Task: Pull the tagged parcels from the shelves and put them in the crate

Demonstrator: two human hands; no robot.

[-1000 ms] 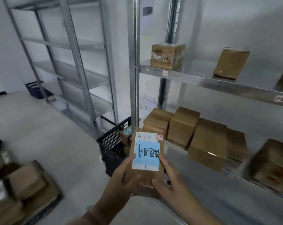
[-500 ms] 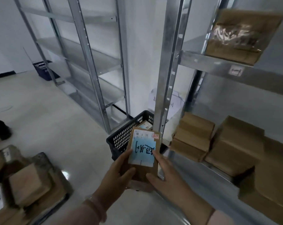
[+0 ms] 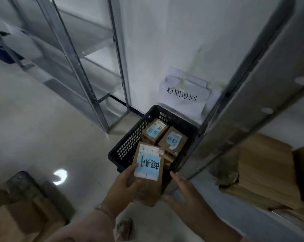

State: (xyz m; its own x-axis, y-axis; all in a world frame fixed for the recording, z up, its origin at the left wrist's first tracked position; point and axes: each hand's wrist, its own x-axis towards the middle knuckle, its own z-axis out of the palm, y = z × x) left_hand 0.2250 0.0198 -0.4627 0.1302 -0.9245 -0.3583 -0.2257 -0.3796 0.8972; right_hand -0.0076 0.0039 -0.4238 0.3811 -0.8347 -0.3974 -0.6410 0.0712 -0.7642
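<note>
Over the near rim of the black crate (image 3: 128, 145), my left hand (image 3: 123, 186) grips the tagged parcel (image 3: 148, 165), thumb pressed on its top face by the lower left corner of the blue tag, fingers wrapped underneath, forearm reaching up from below with a thin bracelet (image 3: 104, 209) at the wrist. The box tilts away from me, its far end above the crate's inside. My right hand (image 3: 186, 194) is released, fingers straight and spread, palm turned toward the parcel's right edge and just beside it; whether the thumb touches the box I cannot tell. Two more blue-tagged parcels (image 3: 173, 140) lie inside the crate, side by side
</note>
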